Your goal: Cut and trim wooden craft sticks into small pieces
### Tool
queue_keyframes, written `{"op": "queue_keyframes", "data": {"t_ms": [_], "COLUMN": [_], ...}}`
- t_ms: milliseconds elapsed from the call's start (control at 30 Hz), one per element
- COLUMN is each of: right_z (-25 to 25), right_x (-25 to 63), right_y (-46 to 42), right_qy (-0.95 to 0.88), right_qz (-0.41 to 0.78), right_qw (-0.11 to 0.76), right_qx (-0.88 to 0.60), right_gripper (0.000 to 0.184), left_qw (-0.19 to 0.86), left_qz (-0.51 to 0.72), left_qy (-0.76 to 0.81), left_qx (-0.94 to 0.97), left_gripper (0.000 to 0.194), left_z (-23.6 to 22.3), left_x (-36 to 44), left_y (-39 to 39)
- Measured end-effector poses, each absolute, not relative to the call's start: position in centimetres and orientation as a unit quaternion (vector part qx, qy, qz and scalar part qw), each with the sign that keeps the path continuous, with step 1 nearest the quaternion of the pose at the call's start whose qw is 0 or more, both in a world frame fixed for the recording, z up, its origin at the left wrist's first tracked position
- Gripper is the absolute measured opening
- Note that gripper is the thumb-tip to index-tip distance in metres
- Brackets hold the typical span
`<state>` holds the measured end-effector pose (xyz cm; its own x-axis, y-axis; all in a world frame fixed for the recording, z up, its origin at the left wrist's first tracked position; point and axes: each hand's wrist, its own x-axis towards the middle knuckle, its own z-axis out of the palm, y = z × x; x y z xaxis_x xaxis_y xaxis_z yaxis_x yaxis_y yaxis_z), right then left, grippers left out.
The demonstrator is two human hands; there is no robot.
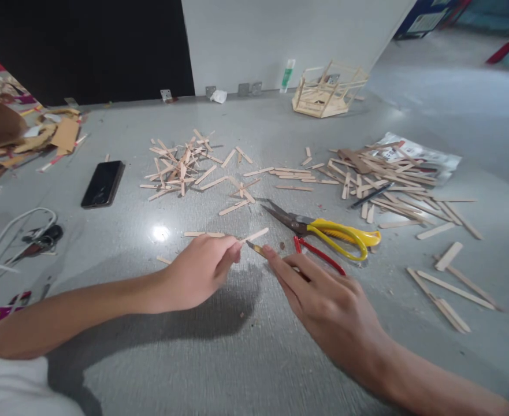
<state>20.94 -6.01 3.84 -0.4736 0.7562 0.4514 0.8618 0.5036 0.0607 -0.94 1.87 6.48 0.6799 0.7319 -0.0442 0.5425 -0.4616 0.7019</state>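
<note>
Pinched between the thumb and fingers of my left hand is a popsicle stick, its free end pointing up and right. My right hand grips a craft knife, and the blade tip lies close to the stick beside my left fingertips; whether it touches I cannot tell. Most of the knife's handle is hidden under my fingers. Just beyond my right hand lie yellow-handled scissors and a red-handled tool, partly covered by the hand.
Loose popsicle sticks form a left pile and a right pile, with a dark pen on the latter. A stick frame and a glue tube stand by the wall. A phone and cables lie left.
</note>
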Motion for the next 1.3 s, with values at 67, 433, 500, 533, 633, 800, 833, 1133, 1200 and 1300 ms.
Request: {"op": "queue_keyframes", "data": {"t_ms": [67, 433, 500, 533, 633, 800, 833, 1133, 1200, 1300], "right_z": [4.2, 4.6, 4.3, 4.1, 3.7, 3.4, 3.3, 2.8, 2.9, 3.0], "right_x": [20.7, 21.2, 21.5, 21.6, 21.6, 21.2, 21.2, 21.1, 21.0, 20.8], "right_y": [-6.1, -5.2, -5.1, -5.0, -5.0, -5.1, -5.1, -4.8, -4.9, -5.1], "right_qy": [-0.846, -0.867, -0.870, -0.869, -0.862, -0.853, -0.852, -0.849, -0.847, -0.843], "right_qz": [-0.181, -0.175, -0.131, -0.106, -0.052, -0.094, -0.103, -0.101, -0.096, -0.096], "right_qw": [0.174, 0.162, 0.171, 0.177, 0.190, 0.177, 0.172, 0.197, 0.201, 0.210], "right_qx": [-0.471, -0.437, -0.444, -0.450, -0.466, -0.482, -0.484, -0.480, -0.483, -0.486], "right_gripper": [0.045, 0.043, 0.046, 0.046, 0.047, 0.045, 0.045, 0.046, 0.046, 0.045], "left_qw": [0.386, 0.445, 0.414, 0.399, 0.377, 0.393, 0.396, 0.395, 0.392, 0.390], "left_qz": [0.126, 0.100, 0.114, 0.119, 0.118, 0.107, 0.105, 0.120, 0.125, 0.126], "left_qy": [0.386, 0.415, 0.401, 0.395, 0.385, 0.388, 0.387, 0.402, 0.399, 0.395], "left_qx": [0.828, 0.787, 0.809, 0.819, 0.834, 0.827, 0.826, 0.817, 0.820, 0.822], "left_gripper": [0.038, 0.040, 0.039, 0.037, 0.033, 0.036, 0.036, 0.036, 0.036, 0.035], "left_z": [6.6, 7.0, 6.7, 6.6, 6.4, 6.2, 6.2, 6.4, 6.4, 6.3], "left_x": [-0.9, -0.9, -1.0, -1.1, -1.1, -1.0, -1.0, -0.9, -0.9, -1.0], "left_y": [2.0, 2.7, 2.6, 2.6, 2.5, 2.7, 2.7, 2.7, 2.6, 2.5]}}
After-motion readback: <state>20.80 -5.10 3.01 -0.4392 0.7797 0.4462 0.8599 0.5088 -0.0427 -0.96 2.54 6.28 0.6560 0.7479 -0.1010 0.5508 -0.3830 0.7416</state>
